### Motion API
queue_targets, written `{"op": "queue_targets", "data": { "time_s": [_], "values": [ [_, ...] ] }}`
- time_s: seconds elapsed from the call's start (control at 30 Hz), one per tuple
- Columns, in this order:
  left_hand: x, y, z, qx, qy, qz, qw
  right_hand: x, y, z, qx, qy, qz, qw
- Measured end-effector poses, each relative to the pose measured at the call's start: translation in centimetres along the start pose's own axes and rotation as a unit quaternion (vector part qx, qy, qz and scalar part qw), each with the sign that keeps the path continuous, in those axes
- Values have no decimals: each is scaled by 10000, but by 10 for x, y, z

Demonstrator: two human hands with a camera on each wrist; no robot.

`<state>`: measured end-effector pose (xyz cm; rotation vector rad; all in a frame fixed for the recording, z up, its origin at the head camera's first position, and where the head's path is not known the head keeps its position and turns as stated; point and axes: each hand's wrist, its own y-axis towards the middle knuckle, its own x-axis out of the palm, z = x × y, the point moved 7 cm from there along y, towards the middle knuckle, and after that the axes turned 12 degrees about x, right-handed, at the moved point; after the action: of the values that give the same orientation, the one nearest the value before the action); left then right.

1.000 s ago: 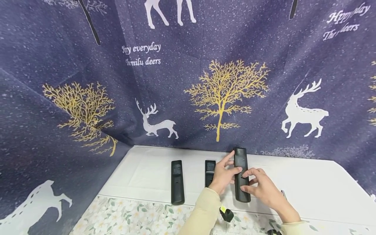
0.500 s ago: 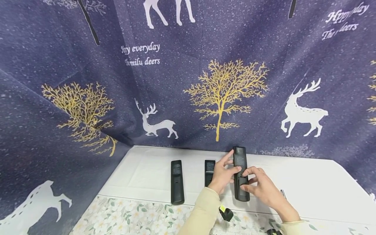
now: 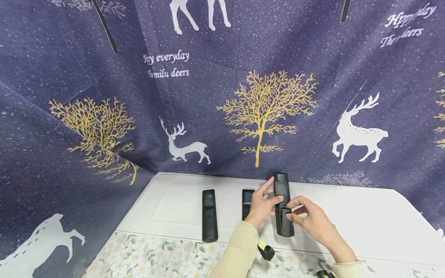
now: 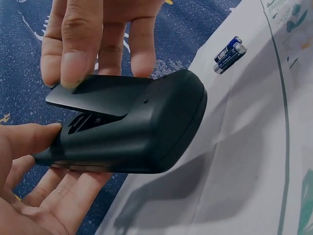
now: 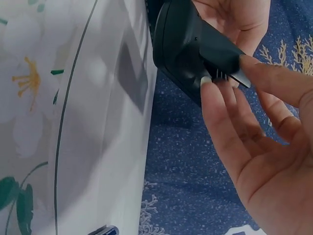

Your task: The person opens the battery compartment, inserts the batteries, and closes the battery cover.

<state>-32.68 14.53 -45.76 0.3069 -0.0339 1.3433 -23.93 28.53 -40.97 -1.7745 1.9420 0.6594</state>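
My left hand grips a black remote control along its side, back face up, thumb on the casing. With thumb and fingers, my right hand pinches the battery cover at its raised end. That cover tilts up from the casing, and its other end still meets the remote near the rounded tip. Under it, part of the battery compartment shows, with metal springs inside. The left wrist view shows the remote raised above the white cloth.
Two more black remotes lie back up on the white cloth, one at left, one partly behind my left hand. Blue batteries lie on the cloth beyond. A floral cloth borders the front; a patterned dark curtain hangs behind.
The battery cover has come up from flush with the remote's back to tilted. The remote and both hands have shifted slightly left.
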Motion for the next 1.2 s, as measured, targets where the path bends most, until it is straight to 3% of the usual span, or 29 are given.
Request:
{"op": "queue_targets", "data": {
  "time_s": [0.37,0.87,1.2],
  "values": [
    [0,0,0,-18,-1,-50,10000,5,2,3,196,707,-353,9967],
    [-1,2,-4,-21,150,10,9999,-17,1,12,223,919,27,9955],
    [-2,3,-3,45,175,-19,9998,-28,4,32,636,914,34,9938]
  ]
}}
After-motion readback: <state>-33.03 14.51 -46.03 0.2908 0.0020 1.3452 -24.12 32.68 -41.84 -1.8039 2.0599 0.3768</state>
